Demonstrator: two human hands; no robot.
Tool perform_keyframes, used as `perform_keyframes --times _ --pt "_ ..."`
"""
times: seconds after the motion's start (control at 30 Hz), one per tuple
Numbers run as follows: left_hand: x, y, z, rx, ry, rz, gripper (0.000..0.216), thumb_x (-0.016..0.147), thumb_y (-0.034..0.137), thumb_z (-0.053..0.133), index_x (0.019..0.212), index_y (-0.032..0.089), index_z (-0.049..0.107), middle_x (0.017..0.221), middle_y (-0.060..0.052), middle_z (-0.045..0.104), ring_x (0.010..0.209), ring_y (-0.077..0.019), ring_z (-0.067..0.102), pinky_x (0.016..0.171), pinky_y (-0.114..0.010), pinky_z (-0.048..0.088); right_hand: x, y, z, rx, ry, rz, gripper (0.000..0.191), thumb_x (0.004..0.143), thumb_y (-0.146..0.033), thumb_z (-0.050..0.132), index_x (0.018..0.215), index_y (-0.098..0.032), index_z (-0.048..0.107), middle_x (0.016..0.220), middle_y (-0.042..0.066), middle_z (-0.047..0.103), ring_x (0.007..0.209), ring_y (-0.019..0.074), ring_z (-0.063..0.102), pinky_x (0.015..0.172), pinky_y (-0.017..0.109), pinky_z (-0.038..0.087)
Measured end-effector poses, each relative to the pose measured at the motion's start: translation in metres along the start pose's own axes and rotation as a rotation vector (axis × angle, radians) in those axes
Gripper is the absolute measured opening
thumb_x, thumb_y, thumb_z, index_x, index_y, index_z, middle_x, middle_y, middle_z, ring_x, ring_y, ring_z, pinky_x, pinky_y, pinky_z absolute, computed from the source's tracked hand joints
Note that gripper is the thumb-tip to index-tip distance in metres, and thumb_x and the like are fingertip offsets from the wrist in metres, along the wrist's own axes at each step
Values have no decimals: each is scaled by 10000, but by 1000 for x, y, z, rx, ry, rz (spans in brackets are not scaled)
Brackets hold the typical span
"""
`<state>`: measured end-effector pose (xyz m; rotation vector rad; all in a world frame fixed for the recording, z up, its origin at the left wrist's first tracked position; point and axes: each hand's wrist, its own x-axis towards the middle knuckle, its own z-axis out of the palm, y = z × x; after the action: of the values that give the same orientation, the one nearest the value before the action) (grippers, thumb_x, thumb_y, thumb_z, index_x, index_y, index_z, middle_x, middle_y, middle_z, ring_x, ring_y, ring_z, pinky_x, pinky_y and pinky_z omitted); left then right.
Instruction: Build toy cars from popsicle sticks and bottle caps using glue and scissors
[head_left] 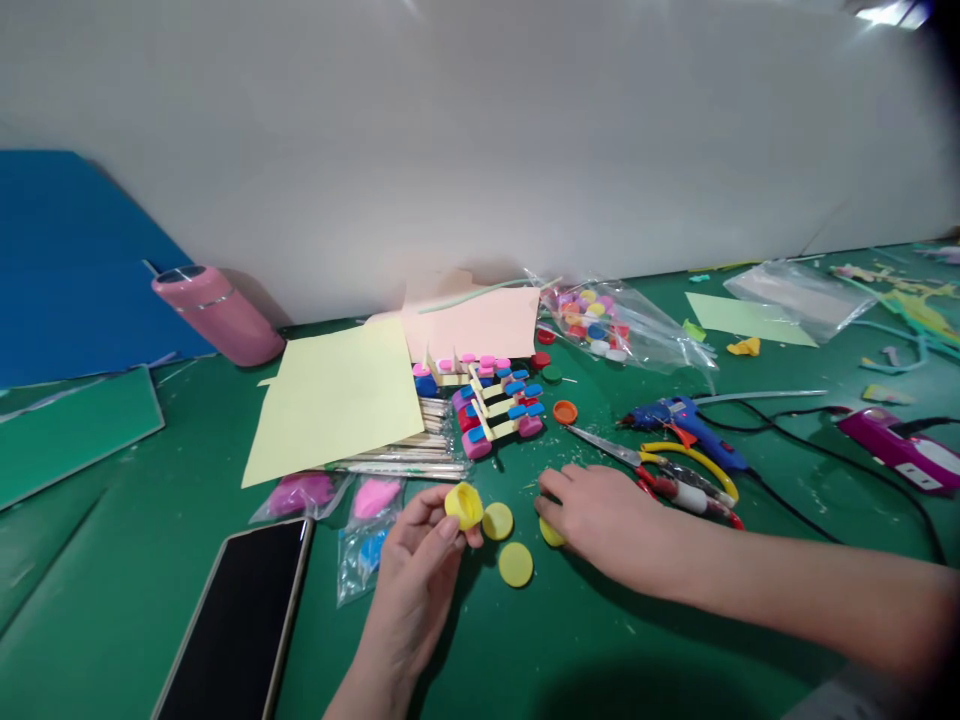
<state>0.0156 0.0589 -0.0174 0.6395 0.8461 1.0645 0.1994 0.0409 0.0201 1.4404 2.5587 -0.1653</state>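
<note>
A hollow yellow cap (pixel 464 506) is raised just above the green worktop (pixel 465 660), near the middle, held in my left grip (pixel 424 555) between thumb and fingers, its open side seemingly turned toward me. To handle it well, I judge a light pinch on the outer wall is best, leaving the hollow uncovered. My left forearm rises from the bottom edge, thumb toward me, fingers curled behind the cap. My right grip (pixel 600 515) lies low, palm down, fingers bent over a partly hidden yellow cap (pixel 551 533); I cannot tell whether they pinch it or only rest on it. A thin piece like that probably lifts best by its edge. My right forearm comes in from the right, nearly level. Between my hands lie one loose cap (pixel 497 521) and, nearer me, another loose cap (pixel 516 565). Beyond them stand small wheeled models (pixel 495 410); to their right are scissors (pixel 600 443) and a blue glue gun (pixel 709 437). A phone (pixel 236 620) lies at left.
</note>
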Motion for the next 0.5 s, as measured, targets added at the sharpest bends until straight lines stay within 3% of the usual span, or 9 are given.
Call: perform_keyframes --times 0.13,0.23,0.3,0.4,0.5 --pt "-1 0 1 -1 -11 -6 195 639 207 685 822 161 635 685 -18 619 574 -115 542 594 -236 410 -16 18 -9 105 61 -24 243 801 -216 503 1020 -148 584 907 84 590 799 205 573 657 294 465" --pt "-2 1 3 3 0 5 194 628 207 692 809 162 640 691 -16 617 572 -111 545 586 -232 412 -30 33 -17 308 263 132 386 825 -270 483 1194 -157 477 1036 106 547 889 208 549 738 314 461" --pt "-2 0 4 13 10 14 194 617 211 699 797 164 643 691 -13 614 568 -109 546 583 -229 416 -36 38 -16 427 290 176 415 841 -305 470 1239 -193 434 1044 92 545 868 193 555 724 304 470" --pt "-3 -1 5 45 -29 10 195 623 220 701 804 172 644 690 -8 611 571 -111 552 588 -230 427 -36 36 -7 433 235 118 390 833 -294 478 1207 -185 480 1041 109 560 929 237 543 762 363 463" --pt "-6 -3 6 101 -45 27 215 620 205 706 823 173 645 698 -16 617 587 -119 553 579 -224 436 -29 26 -4 466 349 143 416 850 -280 458 1248 -166 423 1147 130 506 1035 245 484 845 384 425"
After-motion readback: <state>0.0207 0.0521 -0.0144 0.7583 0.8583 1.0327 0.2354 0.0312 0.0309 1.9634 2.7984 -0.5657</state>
